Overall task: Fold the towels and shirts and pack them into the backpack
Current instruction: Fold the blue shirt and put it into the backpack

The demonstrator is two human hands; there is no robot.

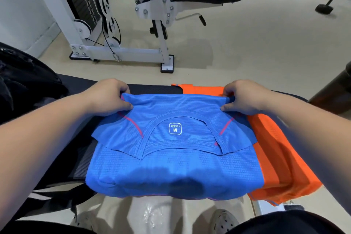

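room: gym floor, white weight machine (121,24) far
surface: black padded bench (152,87)
blue shirt (171,157): part-folded on bench, collar up, far edge lifted
orange shirt (281,157): under it, sticking out right
left hand (109,97): pinching far-left corner
right hand (245,97): pinching far-right corner
backpack (24,81): black, left edge

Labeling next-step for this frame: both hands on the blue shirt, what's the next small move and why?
Probably pull the pinched far edge toward the body, folding the blue shirt over itself. The left hand and right hand each have a grip on a far corner, and the collar side lies face up, only partly folded, on the bench beside the orange shirt.
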